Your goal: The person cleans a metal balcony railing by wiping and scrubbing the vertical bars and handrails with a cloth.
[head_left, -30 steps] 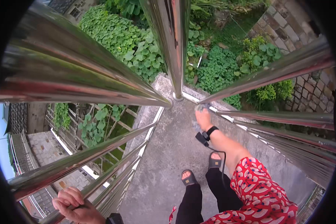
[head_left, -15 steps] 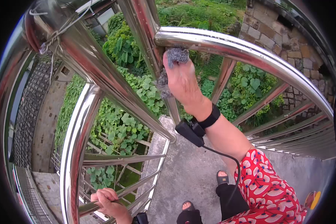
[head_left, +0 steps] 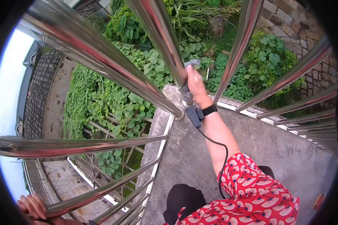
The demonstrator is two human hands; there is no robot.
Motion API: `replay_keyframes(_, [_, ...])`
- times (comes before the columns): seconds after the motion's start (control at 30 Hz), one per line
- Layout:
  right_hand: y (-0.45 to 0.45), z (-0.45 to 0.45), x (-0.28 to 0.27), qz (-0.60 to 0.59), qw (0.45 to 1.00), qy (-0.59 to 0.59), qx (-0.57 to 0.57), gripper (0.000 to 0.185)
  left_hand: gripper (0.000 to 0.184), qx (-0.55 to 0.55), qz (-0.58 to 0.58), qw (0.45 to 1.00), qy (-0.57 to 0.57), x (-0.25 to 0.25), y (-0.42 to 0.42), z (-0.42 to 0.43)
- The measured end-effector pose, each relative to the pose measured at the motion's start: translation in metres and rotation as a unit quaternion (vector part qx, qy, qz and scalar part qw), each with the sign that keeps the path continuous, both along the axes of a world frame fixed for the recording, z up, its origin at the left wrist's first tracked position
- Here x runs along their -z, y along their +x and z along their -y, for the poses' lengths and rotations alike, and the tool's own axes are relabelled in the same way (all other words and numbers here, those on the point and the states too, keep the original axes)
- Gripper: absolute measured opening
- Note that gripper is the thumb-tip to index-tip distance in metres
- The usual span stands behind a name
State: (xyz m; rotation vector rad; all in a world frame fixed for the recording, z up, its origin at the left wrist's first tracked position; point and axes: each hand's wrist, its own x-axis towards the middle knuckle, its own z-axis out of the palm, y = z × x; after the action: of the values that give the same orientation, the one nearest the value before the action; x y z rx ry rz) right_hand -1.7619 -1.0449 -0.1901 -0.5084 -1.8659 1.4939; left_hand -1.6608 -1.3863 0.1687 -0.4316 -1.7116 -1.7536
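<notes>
My right hand (head_left: 196, 84) is closed around a grey scrubbing pad (head_left: 191, 63), pressed to the lower part of an upright metal post (head_left: 165, 41). Grey mesh of the pad also shows between palm and post, just above the post's base. A black strap and a small dark device (head_left: 194, 115) with a cable sit on my right wrist. At the lower left, my left hand (head_left: 33, 207) has its fingers wrapped round a metal railing bar (head_left: 69, 200).
A thicker post (head_left: 112, 60) stands left of the scrubbed one. Slanting bars (head_left: 289, 75) fan out to the right. Below is a grey concrete floor (head_left: 251, 138); beyond the railing are green plants (head_left: 97, 90), a stone path and a tiled roof.
My right hand first rose from the floor edge to beneath the top rail, then came down the post to near its base. My left hand moved lower left along the railing.
</notes>
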Motion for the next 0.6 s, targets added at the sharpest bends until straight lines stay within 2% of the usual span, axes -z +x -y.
replay_keyframes(0.03, [-0.005,0.000,0.056,0.030,0.999,0.031,0.010,0.050,0.027,-0.053,-0.012,0.998,-0.027,0.000,0.000,-0.006])
replay_keyframes(0.07, [-0.007,0.004,0.102,0.061,0.998,0.012,0.031,0.051,0.027,-0.046,-0.022,0.998,-0.035,0.001,-0.001,-0.005])
replay_keyframes(0.13, [-0.014,-0.004,0.152,0.084,0.995,-0.010,0.058,0.052,0.028,0.010,-0.022,1.000,-0.002,0.000,-0.001,0.004])
replay_keyframes(0.17, [-0.017,-0.015,0.165,0.172,0.981,0.089,-0.005,0.054,0.028,-0.001,-0.025,1.000,-0.014,0.001,-0.001,0.002])
replay_keyframes(0.2, [-0.014,-0.019,0.145,0.261,0.944,0.190,-0.069,0.056,0.028,-0.002,-0.026,1.000,-0.010,0.001,-0.001,0.001])
replay_keyframes(0.23, [-0.004,-0.021,0.122,0.246,0.957,-0.099,-0.118,0.057,0.029,0.010,-0.005,1.000,-0.006,0.002,0.001,0.002])
replay_keyframes(0.27, [-0.001,-0.015,0.118,0.240,0.959,-0.086,-0.121,0.057,0.029,0.019,0.008,1.000,0.002,0.000,0.002,0.005])
replay_keyframes(0.3, [0.000,-0.006,0.111,0.178,0.981,-0.058,-0.056,0.055,0.032,0.014,0.016,1.000,0.003,-0.002,0.001,0.012])
replay_keyframes(0.33, [-0.004,0.000,0.105,0.108,0.994,-0.028,0.007,0.053,0.039,-0.119,-0.015,0.990,0.078,0.006,-0.004,-0.031])
replay_keyframes(0.4, [-0.020,0.022,0.083,0.001,0.985,-0.118,0.129,0.057,0.038,-0.049,-0.003,0.998,0.040,0.005,-0.009,0.000])
replay_keyframes(0.47, [-0.005,0.028,0.003,0.012,0.994,-0.058,0.090,0.057,0.036,-0.052,-0.011,0.996,0.077,0.006,-0.010,-0.003])
replay_keyframes(0.53, [-0.002,0.035,-0.084,-0.087,0.986,0.093,0.103,0.050,0.035,0.016,-0.015,0.998,0.064,0.009,-0.010,0.001])
replay_keyframes(0.57, [-0.006,0.038,-0.122,-0.103,0.983,0.109,0.103,0.050,0.033,-0.034,-0.026,0.994,0.097,0.010,-0.010,-0.008])
replay_keyframes(0.6, [-0.009,0.042,-0.158,-0.155,0.966,0.156,0.136,0.050,0.032,-0.025,-0.030,0.995,0.094,0.010,-0.010,-0.006])
